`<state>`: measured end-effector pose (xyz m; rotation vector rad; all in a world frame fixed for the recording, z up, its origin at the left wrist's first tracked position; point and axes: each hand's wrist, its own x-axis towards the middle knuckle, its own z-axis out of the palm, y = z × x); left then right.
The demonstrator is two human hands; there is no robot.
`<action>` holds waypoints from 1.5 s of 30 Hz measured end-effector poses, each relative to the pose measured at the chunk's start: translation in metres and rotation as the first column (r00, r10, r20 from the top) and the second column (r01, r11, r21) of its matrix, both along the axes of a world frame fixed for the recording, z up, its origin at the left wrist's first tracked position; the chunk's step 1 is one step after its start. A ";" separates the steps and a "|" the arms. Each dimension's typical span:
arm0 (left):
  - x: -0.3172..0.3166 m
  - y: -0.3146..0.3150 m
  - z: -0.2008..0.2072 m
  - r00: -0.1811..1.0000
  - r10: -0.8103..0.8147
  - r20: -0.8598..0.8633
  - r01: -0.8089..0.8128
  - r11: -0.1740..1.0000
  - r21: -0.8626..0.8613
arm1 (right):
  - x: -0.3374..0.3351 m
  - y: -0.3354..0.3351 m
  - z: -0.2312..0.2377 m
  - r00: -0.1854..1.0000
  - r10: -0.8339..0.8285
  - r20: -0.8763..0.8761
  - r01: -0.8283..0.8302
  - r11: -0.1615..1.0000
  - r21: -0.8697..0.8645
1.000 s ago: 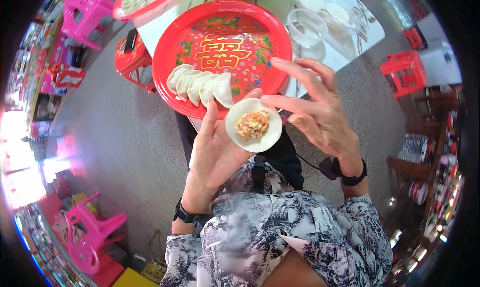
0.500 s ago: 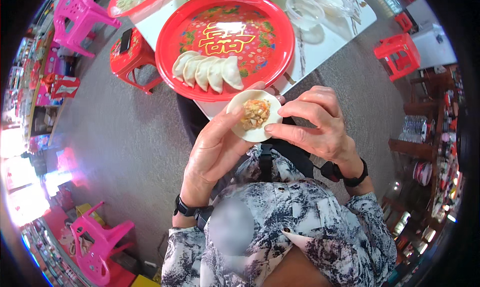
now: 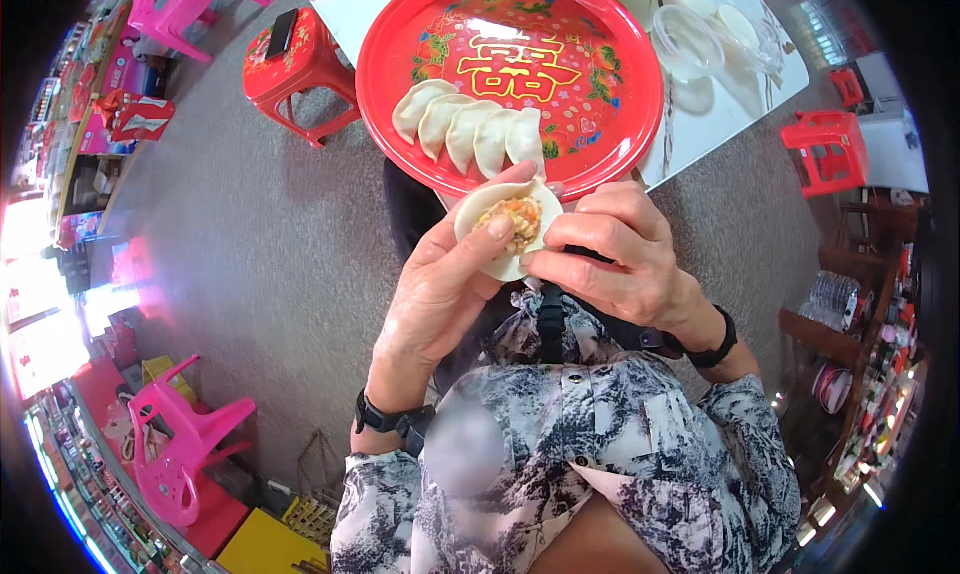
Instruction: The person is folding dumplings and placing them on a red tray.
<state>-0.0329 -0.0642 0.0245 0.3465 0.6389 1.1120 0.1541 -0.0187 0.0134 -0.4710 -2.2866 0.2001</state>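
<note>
A round white dumpling wrapper [image 3: 553, 212] lies across the fingers of my left hand [image 3: 425, 294], which supports it from below. My left thumb presses on the chopped orange and yellow filling [image 3: 524, 214] in its middle. With thumb and bent fingers, my right hand [image 3: 630, 254] pinches the wrapper's right edge, which curls up slightly. Just beyond my hands, several folded half-moon dumplings [image 3: 463, 134] sit in an overlapping row at the near left of a round red tray [image 3: 640, 84]. The tray has a gold and floral pattern.
A white table [image 3: 725, 114] bears the tray and clear plastic containers [image 3: 688, 42] at the back right. Left of it stands a red stool [image 3: 300, 74] with a phone [image 3: 283, 34] on top. Pink chairs [image 3: 185, 439] and another red stool [image 3: 828, 152] stand farther out.
My left thumb has moved onto the filling, and the wrapper's right edge has begun to curl in my right fingers. The whole view has shifted, with the tray now farther right and higher.
</note>
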 end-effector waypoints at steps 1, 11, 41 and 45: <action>0.000 0.001 -0.002 1.000 0.013 -0.013 -0.013 1.000 -0.012 | -0.001 0.001 -0.001 1.000 -0.002 0.004 0.002 1.000 0.006; -0.006 0.004 -0.013 0.998 -0.063 -0.010 0.063 0.998 -0.022 | -0.018 0.007 -0.003 0.996 -0.068 -0.053 0.065 0.997 -0.052; -0.035 0.015 -0.023 0.848 -0.404 -0.342 0.474 0.867 0.151 | -0.041 -0.022 0.029 0.909 -0.388 0.152 0.416 0.822 -0.388; -0.024 0.012 -0.028 0.859 -0.285 -0.425 0.404 0.888 0.221 | -0.036 -0.019 0.029 0.927 -0.335 0.170 0.375 0.854 -0.361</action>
